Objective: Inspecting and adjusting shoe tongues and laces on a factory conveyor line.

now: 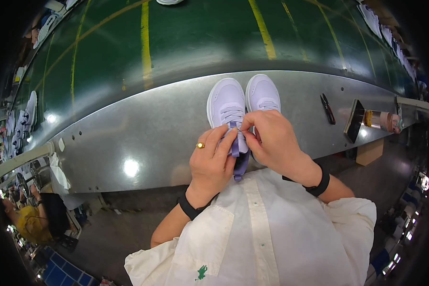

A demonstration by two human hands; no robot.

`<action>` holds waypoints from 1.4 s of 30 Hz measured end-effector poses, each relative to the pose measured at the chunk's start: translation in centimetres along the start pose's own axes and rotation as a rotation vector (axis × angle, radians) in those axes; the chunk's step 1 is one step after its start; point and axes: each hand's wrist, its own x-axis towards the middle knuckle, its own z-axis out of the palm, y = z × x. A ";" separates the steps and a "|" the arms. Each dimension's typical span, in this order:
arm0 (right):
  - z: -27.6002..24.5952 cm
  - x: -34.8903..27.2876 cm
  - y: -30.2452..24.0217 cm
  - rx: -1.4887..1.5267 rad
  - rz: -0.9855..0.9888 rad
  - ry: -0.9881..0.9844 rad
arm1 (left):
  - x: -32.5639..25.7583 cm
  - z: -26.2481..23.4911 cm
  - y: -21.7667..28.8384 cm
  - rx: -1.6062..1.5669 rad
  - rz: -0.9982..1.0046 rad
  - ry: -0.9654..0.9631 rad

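A pair of pale lilac sneakers stands on the metal bench in front of me, toes pointing away. Both hands work at the lacing of the left sneaker (226,95), over its purple tongue and collar. My left hand (210,159), with a gold ring, lies along the shoe's left side with its fingers closed at the laces. My right hand (274,140) pinches a lace near the top of the lacing. The right sneaker (263,90) stands close beside it, its heel part hidden behind my right hand and wrist.
The metal bench (162,128) borders a green conveyor belt (205,38) with yellow lines. To the right lie black nippers (327,108), a phone (353,120) and a bottle (381,120). More shoes (28,112) line the far left. A person in yellow (33,221) sits at lower left.
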 end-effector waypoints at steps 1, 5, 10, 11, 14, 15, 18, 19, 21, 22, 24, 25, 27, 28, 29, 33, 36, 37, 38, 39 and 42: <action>-0.1 -0.4 -0.1 -0.033 -0.002 0.019 | -0.1 0.0 -0.2 -0.057 -0.015 0.016; -0.8 -1.3 -0.1 -0.015 -0.018 0.064 | -0.9 -0.3 -0.7 -0.167 -0.074 0.006; -1.5 -1.4 -0.3 -0.033 0.050 -0.013 | -1.5 -0.7 -1.1 -0.167 -0.073 -0.005; -1.5 -1.3 -0.3 -0.025 0.028 -0.035 | -1.5 -0.7 -1.2 -0.166 -0.075 -0.014; -1.5 -1.1 -0.2 0.004 0.085 0.127 | -1.3 -0.4 -1.1 -0.153 -0.075 -0.021; -1.4 -1.1 -0.1 -0.005 0.059 0.097 | -1.2 -0.3 -1.2 -0.154 -0.072 -0.003; -1.7 -1.5 0.4 -0.091 -0.080 -0.041 | -1.0 -0.2 -1.2 -0.104 -0.034 -0.009; -2.4 -2.0 0.8 -0.018 0.023 0.033 | -1.2 -0.1 -1.1 -0.117 -0.069 -0.010; -3.6 -3.3 1.4 -0.010 0.151 0.204 | -1.7 -0.2 -1.0 -0.132 -0.090 -0.018; -4.1 -4.1 1.8 -0.020 0.143 0.198 | -2.0 -0.2 -0.9 -0.229 -0.271 -0.069; -4.6 -5.9 2.5 0.106 0.272 0.296 | -2.4 0.0 -1.0 -0.322 -0.442 -0.126; -4.9 -6.8 2.9 0.096 0.255 0.229 | -2.6 0.2 -1.1 -0.312 -0.425 -0.125; -3.7 -8.6 2.9 0.180 0.386 0.196 | -2.9 0.5 -1.2 -0.304 -0.406 -0.127; -3.0 -9.3 2.9 0.265 0.513 0.180 | -3.0 0.7 -1.2 -0.317 -0.410 -0.103; -2.2 -9.8 3.1 0.260 0.611 0.067 | -2.9 0.9 -1.2 -0.323 -0.415 -0.084; 0.9 -11.4 2.8 0.557 0.567 0.130 | -3.0 1.3 -0.7 -0.246 -0.378 -0.073; 1.1 -12.0 3.2 0.533 0.586 0.094 | -3.0 1.3 -0.5 -0.261 -0.389 -0.070; 1.1 -12.1 3.3 0.536 0.588 0.104 | -3.0 1.3 -0.5 -0.248 -0.375 -0.069; 1.2 -12.1 3.4 0.512 0.562 0.105 | -3.0 1.3 -0.5 -0.238 -0.360 -0.072; 1.2 -12.1 3.5 0.487 0.534 0.104 | -2.9 1.3 -0.5 -0.233 -0.385 -0.081; 1.4 -12.1 3.6 0.449 0.527 0.126 | -2.4 0.8 0.2 -0.322 -0.454 -0.047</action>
